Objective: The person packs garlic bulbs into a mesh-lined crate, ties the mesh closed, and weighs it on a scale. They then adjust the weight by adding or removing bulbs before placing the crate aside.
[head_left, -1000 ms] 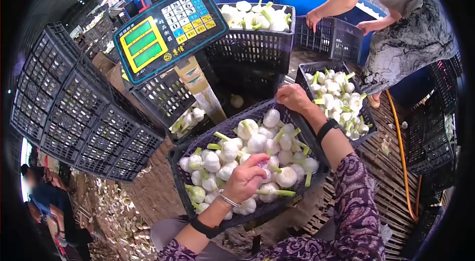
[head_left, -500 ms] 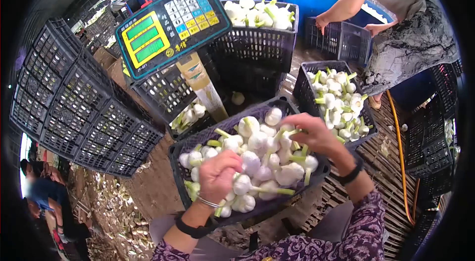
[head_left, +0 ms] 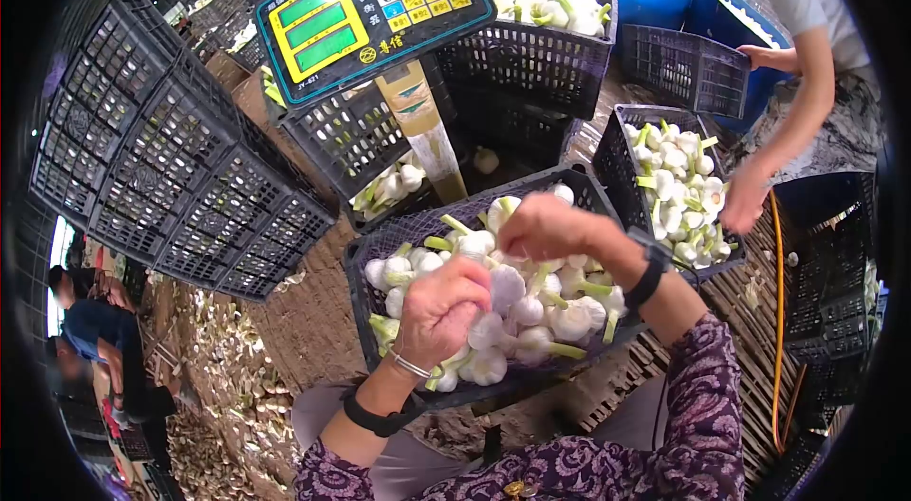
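A black plastic crate (head_left: 358,297) lined with purple netting stands in front of me, heaped with white garlic bulbs that have short green stems. My left hand (head_left: 444,308) is over the crate's near middle, fingers curled; a blurred garlic bulb (head_left: 487,331) lies right beside its fingertips. Just above the pile, my right hand (head_left: 548,228) is closed with its fingers pointing down and left. What either hand holds, if anything, is hidden. Between the two hands shows another garlic bulb (head_left: 507,286).
A digital scale display (head_left: 375,12) on a post (head_left: 418,121) rises behind the crate. Stacked black crates (head_left: 171,150) stand left. Another garlic crate (head_left: 626,136) sits right, near a co-worker's hand (head_left: 746,197). A yellow hose (head_left: 778,330) runs along the slatted floor.
My right hand has moved left toward my left hand, its fingers now closed. The co-worker has reached one hand down beside the right garlic crate. The whole view has shifted slightly.
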### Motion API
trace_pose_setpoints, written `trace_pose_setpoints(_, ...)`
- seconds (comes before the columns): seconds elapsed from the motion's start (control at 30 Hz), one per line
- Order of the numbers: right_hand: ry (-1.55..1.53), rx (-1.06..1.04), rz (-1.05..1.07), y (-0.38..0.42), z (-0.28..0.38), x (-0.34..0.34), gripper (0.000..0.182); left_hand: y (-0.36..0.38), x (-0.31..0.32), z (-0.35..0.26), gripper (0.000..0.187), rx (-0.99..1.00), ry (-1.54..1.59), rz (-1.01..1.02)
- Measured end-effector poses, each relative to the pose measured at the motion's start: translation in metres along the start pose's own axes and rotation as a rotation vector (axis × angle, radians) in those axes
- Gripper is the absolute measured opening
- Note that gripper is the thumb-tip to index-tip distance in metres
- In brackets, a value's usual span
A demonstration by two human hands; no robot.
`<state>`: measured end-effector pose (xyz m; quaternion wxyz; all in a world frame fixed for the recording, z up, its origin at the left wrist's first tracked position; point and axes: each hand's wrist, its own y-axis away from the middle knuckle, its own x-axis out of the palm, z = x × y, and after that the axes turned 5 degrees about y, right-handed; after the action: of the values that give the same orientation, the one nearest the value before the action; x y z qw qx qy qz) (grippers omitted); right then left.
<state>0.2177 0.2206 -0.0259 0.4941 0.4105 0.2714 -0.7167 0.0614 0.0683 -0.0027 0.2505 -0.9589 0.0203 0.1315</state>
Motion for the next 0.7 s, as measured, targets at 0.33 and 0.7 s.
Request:
trace_pose_setpoints(0.33, -0.255, -0.242, -0.381, 0.056, 0.031, -0.033, 0.009, 0.004, 0.034, 0.063, 0.015, -0.179, -0.514, 0.247)
trace_pose_setpoints(0.7, -0.454, 0.221, -0.495, 0.164, 0.012, -0.006, 0.134, -0.023, 0.021, 0.041, 0.013, 0.069, -0.351, -0.197)
